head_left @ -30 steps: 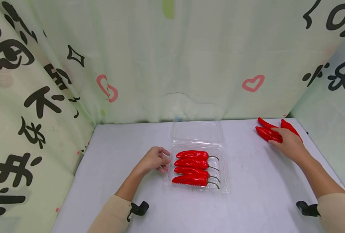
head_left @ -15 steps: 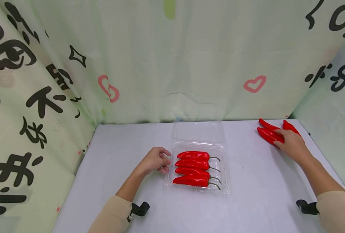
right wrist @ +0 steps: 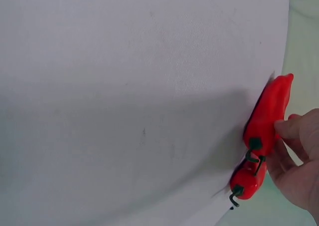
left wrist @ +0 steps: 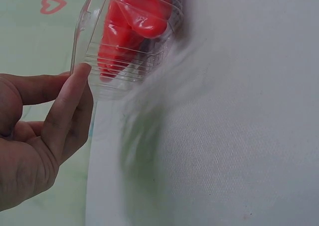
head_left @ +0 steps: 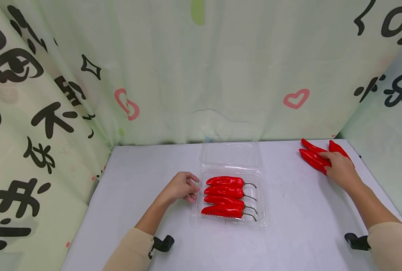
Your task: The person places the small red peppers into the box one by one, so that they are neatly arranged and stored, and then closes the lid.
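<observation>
My left hand pinches the left rim of a clear plastic clamshell box between thumb and fingertips; the left wrist view shows this hand at the rim. Several red chili peppers lie in a column inside the box, their green stems pointing right. At the table's far right corner, my right hand grips the nearest red pepper of a loose group. One more pepper lies behind it and another pepper to the right. In the right wrist view, the thumb presses the held pepper.
The box's transparent lid is folded back toward the rear table edge. A white table spans the space, with printed curtains behind and at both sides. Each wrist carries a black camera mount.
My right thumb has drawn back along the nearest pepper, whose stem end now sits slightly closer to me. My left hand and the box hold still.
</observation>
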A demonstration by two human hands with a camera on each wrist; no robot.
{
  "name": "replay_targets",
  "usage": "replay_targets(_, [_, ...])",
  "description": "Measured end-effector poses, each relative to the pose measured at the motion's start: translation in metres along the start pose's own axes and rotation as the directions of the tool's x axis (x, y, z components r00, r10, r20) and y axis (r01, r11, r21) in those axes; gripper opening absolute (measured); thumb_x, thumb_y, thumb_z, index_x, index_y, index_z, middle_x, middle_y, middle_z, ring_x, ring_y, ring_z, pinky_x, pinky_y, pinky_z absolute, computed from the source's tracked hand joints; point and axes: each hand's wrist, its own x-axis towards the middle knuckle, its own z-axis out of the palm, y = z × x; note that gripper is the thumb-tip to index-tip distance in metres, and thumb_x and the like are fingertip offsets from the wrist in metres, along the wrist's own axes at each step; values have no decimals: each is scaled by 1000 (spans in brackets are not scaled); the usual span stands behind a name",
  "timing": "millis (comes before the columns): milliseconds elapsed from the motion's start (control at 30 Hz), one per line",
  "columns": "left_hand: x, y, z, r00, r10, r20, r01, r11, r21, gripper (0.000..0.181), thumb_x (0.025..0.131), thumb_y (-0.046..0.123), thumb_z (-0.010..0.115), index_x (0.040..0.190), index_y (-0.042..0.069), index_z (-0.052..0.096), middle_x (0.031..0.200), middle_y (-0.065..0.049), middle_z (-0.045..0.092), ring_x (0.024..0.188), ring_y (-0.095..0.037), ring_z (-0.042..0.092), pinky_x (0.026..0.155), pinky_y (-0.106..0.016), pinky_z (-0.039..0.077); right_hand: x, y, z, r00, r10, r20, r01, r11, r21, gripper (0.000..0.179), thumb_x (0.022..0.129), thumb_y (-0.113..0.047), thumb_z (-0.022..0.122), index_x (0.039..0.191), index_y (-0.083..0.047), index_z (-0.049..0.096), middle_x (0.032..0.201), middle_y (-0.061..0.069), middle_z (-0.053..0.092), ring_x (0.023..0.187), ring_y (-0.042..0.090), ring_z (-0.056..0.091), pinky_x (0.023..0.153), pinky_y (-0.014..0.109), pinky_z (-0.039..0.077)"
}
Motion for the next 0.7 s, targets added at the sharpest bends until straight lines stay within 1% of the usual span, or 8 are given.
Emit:
replay_targets(167, [0, 0, -1, 1000, 4, -2, -4, 1000, 0, 30, 95, 6, 72, 122, -2, 61, 87, -15, 66, 58, -19, 67, 57, -29, 62, 2, 1, -1, 1000, 1, -2, -1, 1000, 0, 72, 79, 6, 78, 143, 13, 45, 132, 42, 40, 118, 62, 37, 81, 68, 59])
replay_targets(300, [-1, 1, -1, 1000, 5, -3, -5, 1000, 0, 30, 95, 5, 72, 121, -2, 61, 87, -14, 66, 58, -19, 67, 57, -29, 62, 3, 2, -2, 1000, 23, 20, -23, 1000, -9, 74, 80, 3, 80, 143, 14, 44, 129, 42, 39, 116, 61, 38, 79, 65, 60])
replay_targets(500, [-1, 1, -1, 1000, 12, -2, -12, 1000, -1, 29, 95, 5, 72, 120, -2, 61, 86, -14, 66, 58, -19, 67, 57, -29, 62, 2, 0, -4, 998, 33, 49, -31, 999, -43, 74, 81, 1, 81, 142, 16, 42, 127, 42, 41, 115, 60, 40, 82, 66, 59])
replay_targets(700, [-1, 1, 0, 1000, 11, 0, -11, 1000, -2, 29, 95, 5, 72, 120, -3, 61, 87, -15, 65, 58, -19, 67, 57, -29, 62, 1, 0, -5, 998, 24, 59, -22, 999, -42, 77, 79, 0, 83, 142, 16, 41, 127, 42, 40, 116, 61, 38, 82, 66, 60])
